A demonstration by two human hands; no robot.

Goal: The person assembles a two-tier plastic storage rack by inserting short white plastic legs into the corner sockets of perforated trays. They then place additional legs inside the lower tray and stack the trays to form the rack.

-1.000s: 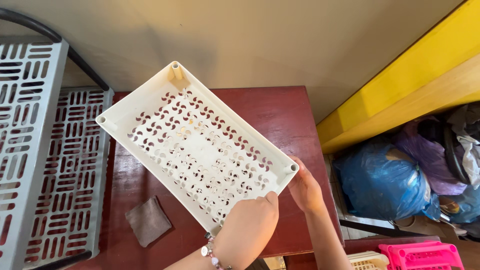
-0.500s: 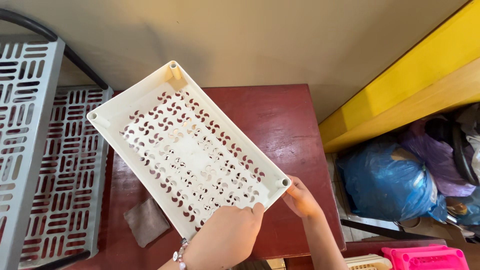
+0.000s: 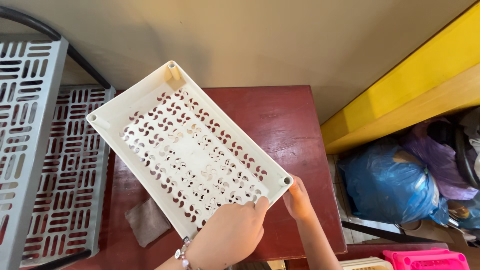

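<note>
The person holds a cream-white perforated plastic tray (image 3: 187,150) with both hands, above a dark red bench (image 3: 280,125). The tray is tilted, with its far corners up toward the beige wall (image 3: 250,40) and its near end toward the person. The left hand (image 3: 232,232) is grasping the near long edge, fingers laid over the rim onto the pierced surface; a bead bracelet (image 3: 182,255) sits on that wrist. The right hand (image 3: 298,200) is clenched on the near right corner, just under the small round socket there. Whether the tray touches the bench I cannot tell; it seems to be lifted free.

On the bench, below the tray's left side, lies a small brown cloth (image 3: 147,221). At the left stand two grey slotted shelf panels (image 3: 35,150), close beside the bench. At the right, beyond the bench edge, are a blue plastic bag (image 3: 390,185) and a pink plastic crate (image 3: 427,260), well apart from the hands.

I judge that the step in hand is holding and turning the tray for inspection or positioning. A further move calls for a firm grip at both points, because the tray is wide and held only at one end, so the far end can swing.
</note>
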